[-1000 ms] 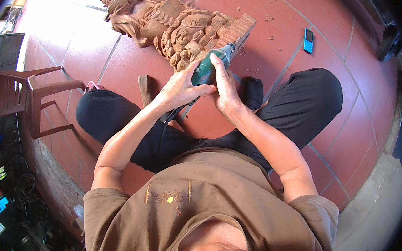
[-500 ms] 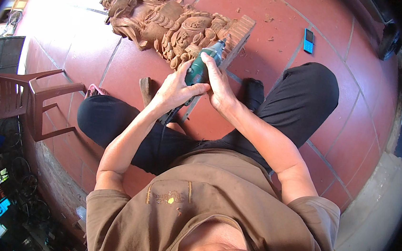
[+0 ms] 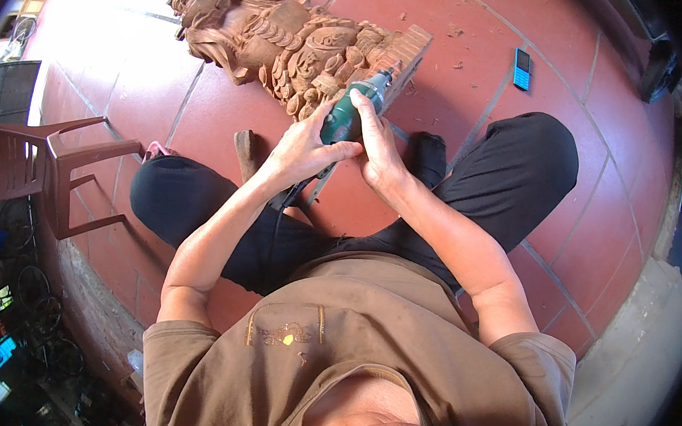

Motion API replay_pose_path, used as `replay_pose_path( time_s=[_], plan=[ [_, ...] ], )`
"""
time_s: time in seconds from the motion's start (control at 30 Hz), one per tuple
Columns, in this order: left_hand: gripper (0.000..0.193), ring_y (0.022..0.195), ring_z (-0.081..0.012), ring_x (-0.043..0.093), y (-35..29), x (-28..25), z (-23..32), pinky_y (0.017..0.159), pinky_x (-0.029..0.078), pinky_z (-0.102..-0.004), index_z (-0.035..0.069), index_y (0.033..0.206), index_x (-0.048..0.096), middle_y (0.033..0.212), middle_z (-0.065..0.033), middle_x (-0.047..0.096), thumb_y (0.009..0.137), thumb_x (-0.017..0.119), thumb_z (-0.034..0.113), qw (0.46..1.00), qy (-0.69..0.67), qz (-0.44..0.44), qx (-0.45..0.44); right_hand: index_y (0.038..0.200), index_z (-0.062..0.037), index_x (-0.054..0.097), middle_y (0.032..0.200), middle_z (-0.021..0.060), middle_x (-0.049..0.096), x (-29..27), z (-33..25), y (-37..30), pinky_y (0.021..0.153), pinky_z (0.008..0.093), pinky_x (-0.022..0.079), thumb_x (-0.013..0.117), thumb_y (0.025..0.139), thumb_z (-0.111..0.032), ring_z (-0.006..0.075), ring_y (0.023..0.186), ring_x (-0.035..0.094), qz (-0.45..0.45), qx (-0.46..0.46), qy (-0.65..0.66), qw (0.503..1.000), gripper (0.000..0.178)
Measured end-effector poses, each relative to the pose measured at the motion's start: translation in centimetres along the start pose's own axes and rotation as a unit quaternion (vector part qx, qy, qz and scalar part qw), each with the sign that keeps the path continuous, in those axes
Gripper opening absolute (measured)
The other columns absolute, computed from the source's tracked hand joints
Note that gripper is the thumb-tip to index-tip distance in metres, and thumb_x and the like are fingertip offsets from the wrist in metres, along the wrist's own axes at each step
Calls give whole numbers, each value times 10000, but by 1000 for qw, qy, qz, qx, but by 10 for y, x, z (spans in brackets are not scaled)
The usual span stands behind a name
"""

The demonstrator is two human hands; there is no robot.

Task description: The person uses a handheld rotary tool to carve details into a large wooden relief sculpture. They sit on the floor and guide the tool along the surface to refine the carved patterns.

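Note:
A green and grey rotary tool (image 3: 341,120) is gripped between both my hands, its tip pointing up at the base of a carved wooden statue (image 3: 291,42). The statue lies on its back with the base toward the right; whether the tip touches the wood I cannot tell. My left hand (image 3: 304,151) wraps the tool's body from the left, thumb across its rear end. My right hand (image 3: 379,147) clasps it from the right, thumb laid along the top near the nose. A dark cord (image 3: 277,232) hangs from the tool's rear toward my lap.
Red floor tiles (image 3: 536,206) carry wood chips (image 3: 454,31) beyond the statue's base. A blue mobile phone (image 3: 522,70) lies at the right. A wooden handle-like piece (image 3: 246,153) rests by my left knee. A brown plastic chair (image 3: 62,152) stands at the left.
Both hands have shifted the rotary tool slightly to the right along the statue's base. My right knee has moved a touch; the statue looks unmoved.

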State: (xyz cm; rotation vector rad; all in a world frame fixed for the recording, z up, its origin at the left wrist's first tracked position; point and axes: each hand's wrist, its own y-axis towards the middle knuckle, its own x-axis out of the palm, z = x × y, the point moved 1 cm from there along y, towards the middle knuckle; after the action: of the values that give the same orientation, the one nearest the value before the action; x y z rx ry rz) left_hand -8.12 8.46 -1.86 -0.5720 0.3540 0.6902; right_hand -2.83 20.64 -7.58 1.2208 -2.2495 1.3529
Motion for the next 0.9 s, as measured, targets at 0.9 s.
replay_pose_path(
  time_s=[0.9],
  plan=[
    [877, 978, -246, 646, 0, -8, 3, 835, 508, -347, -29, 1394, 404, 1080, -205, 651, 735, 793, 399, 999, -11, 31, -6, 1080, -75, 566, 848, 25, 600, 15, -3, 1, 484, 289, 494, 689, 820, -495, 138, 653, 618, -12, -8, -28, 1000, 510]
  ],
)
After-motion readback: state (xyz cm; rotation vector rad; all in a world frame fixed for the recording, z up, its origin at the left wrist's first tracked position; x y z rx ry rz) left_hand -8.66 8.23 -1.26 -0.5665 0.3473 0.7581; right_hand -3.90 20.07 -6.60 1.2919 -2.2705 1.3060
